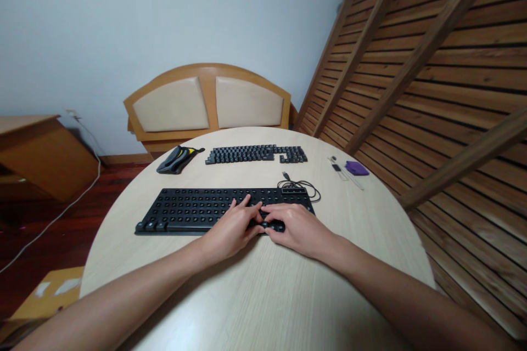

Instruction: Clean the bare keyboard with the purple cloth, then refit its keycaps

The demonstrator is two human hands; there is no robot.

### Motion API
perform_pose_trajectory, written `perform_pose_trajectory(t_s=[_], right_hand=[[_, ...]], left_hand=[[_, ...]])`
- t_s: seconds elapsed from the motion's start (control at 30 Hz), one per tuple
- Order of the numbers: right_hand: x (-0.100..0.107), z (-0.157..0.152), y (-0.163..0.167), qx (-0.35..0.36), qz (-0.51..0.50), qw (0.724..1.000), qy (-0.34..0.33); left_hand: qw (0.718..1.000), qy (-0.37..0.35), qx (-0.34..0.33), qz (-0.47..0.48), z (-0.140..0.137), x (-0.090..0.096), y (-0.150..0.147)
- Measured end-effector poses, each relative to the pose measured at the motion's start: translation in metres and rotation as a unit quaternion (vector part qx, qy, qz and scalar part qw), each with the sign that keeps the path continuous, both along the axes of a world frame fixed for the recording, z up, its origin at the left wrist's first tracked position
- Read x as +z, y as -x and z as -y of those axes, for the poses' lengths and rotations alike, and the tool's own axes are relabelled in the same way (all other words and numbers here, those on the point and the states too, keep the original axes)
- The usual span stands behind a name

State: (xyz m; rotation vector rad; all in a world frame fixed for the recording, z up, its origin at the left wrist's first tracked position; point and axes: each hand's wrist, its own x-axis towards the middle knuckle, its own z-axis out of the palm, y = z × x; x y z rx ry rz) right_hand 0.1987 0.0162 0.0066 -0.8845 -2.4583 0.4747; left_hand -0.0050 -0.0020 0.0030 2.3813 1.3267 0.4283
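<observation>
A black keyboard lies flat on the round table, most of its key sockets bare and a few keycaps fitted along its lower left edge. Over its right part my two hands meet. My left hand rests on the keyboard, thumb and index fingertip closed at a small black keycap, the other fingers spread over the sockets. From the other side my right hand pinches at the same keycap with thumb and index finger. The fingertips partly hide it, so I cannot tell whether it is seated.
Loose keycaps stand in rows behind the keyboard. A coiled USB cable lies at its upper right. At the back left is a black and yellow pouch-like item; at the right, a purple cloth beside small thin tools.
</observation>
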Motion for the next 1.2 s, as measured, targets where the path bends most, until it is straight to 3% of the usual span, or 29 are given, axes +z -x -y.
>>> perform_pose_trajectory(t_s=[0.57, 0.87, 1.03, 1.2], right_hand=[[0.006, -0.001, -0.001, 0.004, 0.022, 1.000, 0.007], [0.013, -0.010, -0.010, 0.051, 0.016, 0.999, 0.007], [0.010, -0.029, -0.017, -0.054, -0.016, 0.997, -0.055], [0.004, -0.071, -0.025, -0.181, 0.037, 0.977, -0.106]], left_hand=[[1.000, 0.006, 0.005, -0.002, 0.001, 0.001, -0.001], [1.000, -0.007, 0.013, -0.026, 0.006, 0.009, -0.003], [0.999, -0.039, 0.017, -0.023, 0.009, 0.007, -0.003], [0.998, -0.056, 0.024, -0.030, 0.011, 0.006, -0.003]])
